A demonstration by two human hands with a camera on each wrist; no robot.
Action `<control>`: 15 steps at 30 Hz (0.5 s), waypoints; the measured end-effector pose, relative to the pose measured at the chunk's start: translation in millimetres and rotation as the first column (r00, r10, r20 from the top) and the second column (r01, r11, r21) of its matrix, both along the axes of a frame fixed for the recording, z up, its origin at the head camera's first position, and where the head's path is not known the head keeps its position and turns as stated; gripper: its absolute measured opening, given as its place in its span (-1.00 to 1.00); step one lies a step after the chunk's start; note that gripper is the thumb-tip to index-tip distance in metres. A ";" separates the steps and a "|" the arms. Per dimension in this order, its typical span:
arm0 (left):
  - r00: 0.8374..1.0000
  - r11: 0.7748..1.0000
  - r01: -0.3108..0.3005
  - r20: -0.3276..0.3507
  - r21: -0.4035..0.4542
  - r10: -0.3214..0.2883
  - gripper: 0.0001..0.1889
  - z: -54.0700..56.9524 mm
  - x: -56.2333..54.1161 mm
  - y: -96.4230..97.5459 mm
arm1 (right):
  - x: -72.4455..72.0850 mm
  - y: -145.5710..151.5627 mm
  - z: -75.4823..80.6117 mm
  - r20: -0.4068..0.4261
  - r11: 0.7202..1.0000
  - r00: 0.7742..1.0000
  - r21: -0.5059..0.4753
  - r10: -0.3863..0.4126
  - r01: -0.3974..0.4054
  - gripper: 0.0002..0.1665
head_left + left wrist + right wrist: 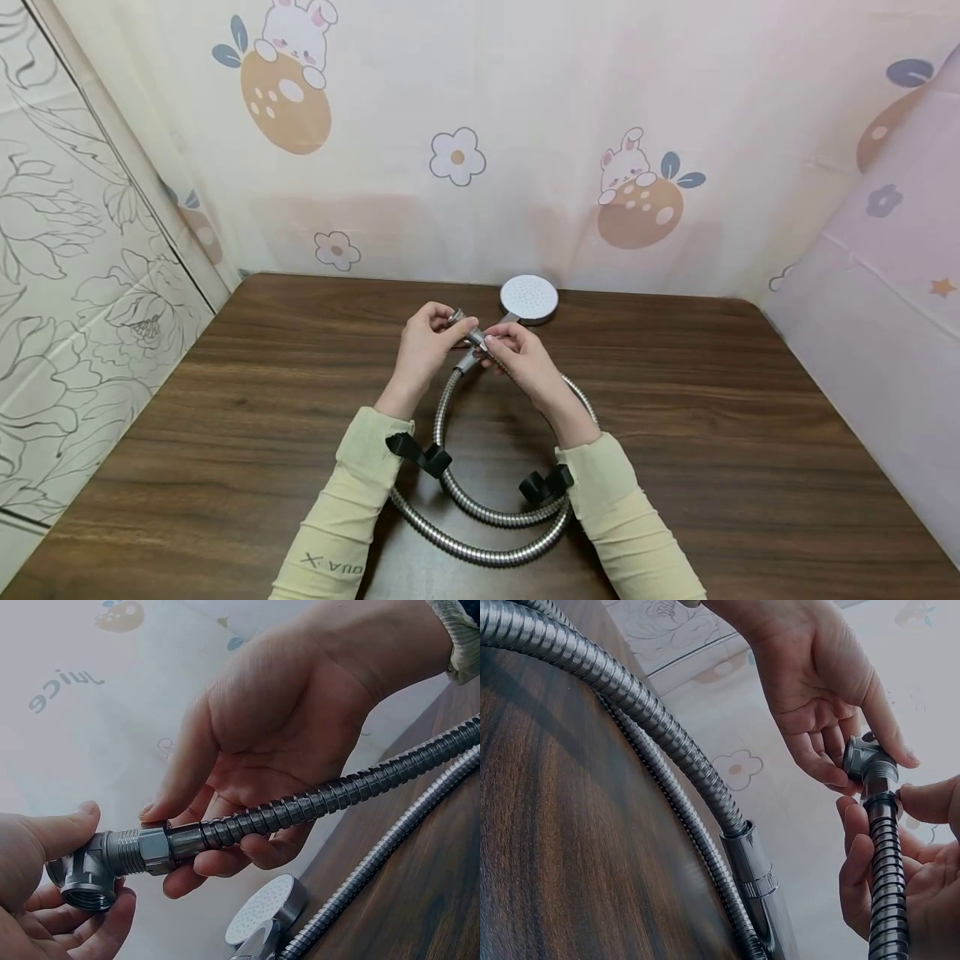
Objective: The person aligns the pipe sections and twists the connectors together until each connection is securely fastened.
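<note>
My left hand grips a silver threaded elbow fitting between thumb and fingers; one round opening of it faces down in the left wrist view. My right hand pinches the hex nut at one end of a ribbed metal shower hose, its fingers curled under the hose. The nut sits in line with the fitting's outer threads, several of which show beside it. From there the hose loops down over the table. Its other end meets the chrome handle of a shower head with a white face.
The dark wood table stretches out to both sides of the hose. Behind it hangs a printed curtain, close to the table's back edge and the shower head. A flower-patterned panel stands on the left.
</note>
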State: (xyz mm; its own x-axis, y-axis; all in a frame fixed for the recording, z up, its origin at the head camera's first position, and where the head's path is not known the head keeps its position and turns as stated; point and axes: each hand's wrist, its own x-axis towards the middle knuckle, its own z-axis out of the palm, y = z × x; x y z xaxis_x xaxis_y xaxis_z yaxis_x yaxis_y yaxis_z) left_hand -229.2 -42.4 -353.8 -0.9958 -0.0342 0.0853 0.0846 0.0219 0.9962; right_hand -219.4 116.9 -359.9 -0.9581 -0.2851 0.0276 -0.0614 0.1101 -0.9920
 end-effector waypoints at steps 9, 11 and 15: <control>1.000 1.000 0.006 -0.007 0.001 -0.006 -0.68 -1.1 -0.2 2.0 | 1.2 -0.3 0.8 0.023 0.999 1.000 0.032 -0.011 0.011 -0.57; 1.000 1.000 0.005 -0.013 0.003 -0.005 -0.68 -0.7 -0.2 2.5 | 0.8 0.0 1.0 0.028 1.000 0.999 0.022 -0.018 0.017 -0.61; 1.000 1.000 -0.001 -0.021 0.013 0.001 -0.69 0.9 0.1 3.1 | -0.2 1.3 1.6 0.034 1.000 0.999 0.009 -0.019 0.019 -0.66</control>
State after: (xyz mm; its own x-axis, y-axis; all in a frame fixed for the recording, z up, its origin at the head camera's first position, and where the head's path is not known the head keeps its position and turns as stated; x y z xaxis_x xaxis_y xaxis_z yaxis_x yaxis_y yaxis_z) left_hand -229.1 -39.3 -352.9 -0.9937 -0.0363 0.1062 0.1059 0.0089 0.9943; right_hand -219.7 118.3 -358.3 -0.9637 -0.2668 -0.0079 -0.0250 0.1196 -0.9925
